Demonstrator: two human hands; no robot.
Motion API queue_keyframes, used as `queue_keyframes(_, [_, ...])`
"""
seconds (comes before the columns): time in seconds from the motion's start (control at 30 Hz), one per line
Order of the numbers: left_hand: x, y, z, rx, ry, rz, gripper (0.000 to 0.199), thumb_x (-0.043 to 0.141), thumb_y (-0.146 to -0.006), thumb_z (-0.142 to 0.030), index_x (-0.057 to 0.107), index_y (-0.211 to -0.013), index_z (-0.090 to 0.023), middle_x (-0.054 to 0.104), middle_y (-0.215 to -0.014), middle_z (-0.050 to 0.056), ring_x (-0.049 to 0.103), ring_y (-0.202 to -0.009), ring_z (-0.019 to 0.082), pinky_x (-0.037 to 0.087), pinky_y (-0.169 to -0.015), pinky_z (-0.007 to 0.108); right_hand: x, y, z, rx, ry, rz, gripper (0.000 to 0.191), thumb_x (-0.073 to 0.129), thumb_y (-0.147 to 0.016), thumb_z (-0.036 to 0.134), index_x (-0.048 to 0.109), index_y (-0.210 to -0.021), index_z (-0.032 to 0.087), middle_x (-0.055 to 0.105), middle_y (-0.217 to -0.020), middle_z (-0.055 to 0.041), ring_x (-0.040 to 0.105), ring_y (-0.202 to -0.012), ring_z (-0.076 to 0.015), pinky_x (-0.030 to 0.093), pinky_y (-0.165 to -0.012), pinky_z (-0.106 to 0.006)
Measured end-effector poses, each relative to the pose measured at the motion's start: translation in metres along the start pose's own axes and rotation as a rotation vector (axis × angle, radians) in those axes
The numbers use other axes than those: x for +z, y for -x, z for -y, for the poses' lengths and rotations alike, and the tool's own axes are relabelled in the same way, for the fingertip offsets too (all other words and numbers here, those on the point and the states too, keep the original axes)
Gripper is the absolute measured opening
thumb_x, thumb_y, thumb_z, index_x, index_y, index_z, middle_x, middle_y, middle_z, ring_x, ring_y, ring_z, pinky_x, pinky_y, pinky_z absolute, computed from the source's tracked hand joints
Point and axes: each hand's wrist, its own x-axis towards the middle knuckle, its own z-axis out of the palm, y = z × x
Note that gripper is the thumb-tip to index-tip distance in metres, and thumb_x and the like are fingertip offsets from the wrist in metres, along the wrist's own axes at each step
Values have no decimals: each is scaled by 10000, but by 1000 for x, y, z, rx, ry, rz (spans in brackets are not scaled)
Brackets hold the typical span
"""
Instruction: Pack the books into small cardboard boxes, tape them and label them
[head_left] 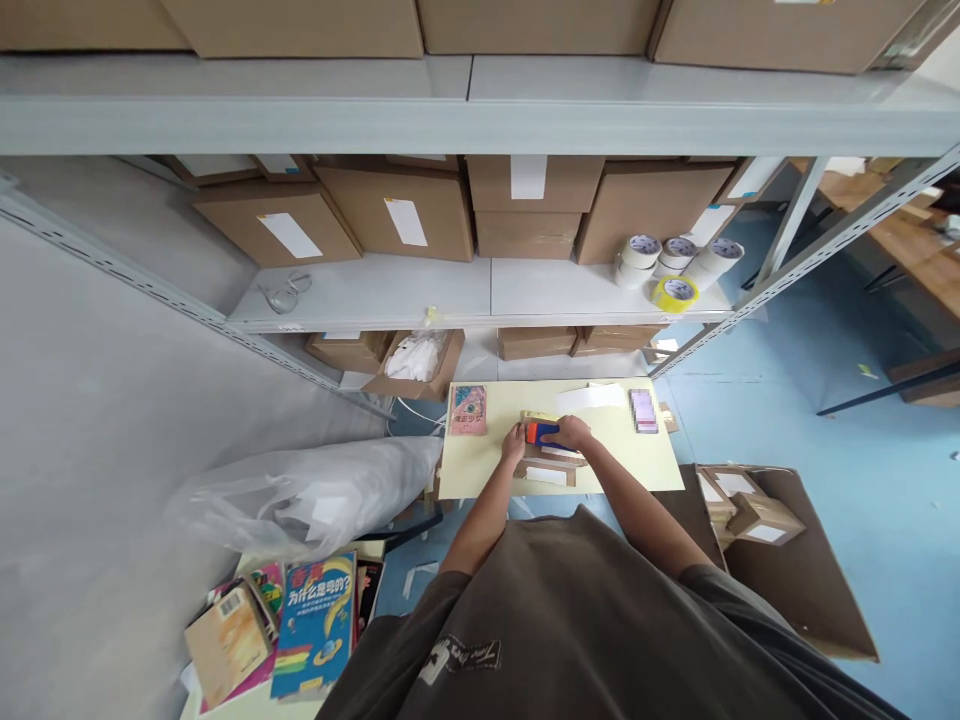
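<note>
At the small cream table (495,475), my right hand (573,432) is closed round a blue-and-orange object (541,433) whose exact kind is too small to make out. Directly to the left, my left hand (514,443) has its fingers curled at the left edge of a small open cardboard box (541,463), close to the object's orange end. A white label (546,475) shows on the cardboard nearest me. Something yellowish (536,415) lies just beyond the hands, partly covered. What sits inside the cardboard is mostly hidden by my hands.
A pink booklet (469,411), white paper sheets (592,396) and a purple phone-like item (643,411) lie on the table. Tape rolls (675,291) stand on the shelf above. A large carton (795,570) holds small boxes at right; books (313,625) and a plastic bag (322,495) are at left.
</note>
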Motion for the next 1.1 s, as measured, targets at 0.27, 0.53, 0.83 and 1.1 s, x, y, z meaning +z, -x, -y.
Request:
queue_keyframes(0.27, [14, 8, 3, 29, -88, -67, 356, 451, -1096, -427, 721, -1134, -198, 787, -1092, 122, 717, -1018, 276, 499, -966, 368, -5, 14, -4, 8, -13, -11, 606, 768, -817, 694, 791, -1127, 174, 785, -1175, -174, 736, -1063, -316, 543, -832, -335])
queue_keyframes(0.53, [15, 10, -5, 27, -268, -80, 494, 343, -1113, -477, 711, -1269, -188, 755, -1271, 170, 698, -1186, 309, 498, -1017, 376, -11, 45, -106, 73, -37, -61, 568, 747, -853, 676, 800, -1053, 147, 790, -1086, -197, 747, -973, -305, 514, -752, -311])
queue_keyframes(0.83, [19, 9, -16, -4, -418, -102, 551, 311, -1111, -518, 716, -1287, -188, 758, -1285, 164, 702, -1175, 316, 509, -967, 360, -26, 74, -226, 260, -79, -116, 613, 825, -773, 689, 783, -1031, 134, 785, -1048, -197, 731, -931, -303, 503, -744, -313])
queue_keyframes(1.1, [18, 15, -18, 22, -378, -143, 542, 354, -1092, -569, 746, -1199, -211, 786, -1207, 135, 695, -1161, 302, 508, -968, 351, 18, 22, -133, 272, -119, -101, 424, 779, -875, 346, 744, -1212, 92, 763, -1164, -239, 739, -1071, -331, 550, -840, -342])
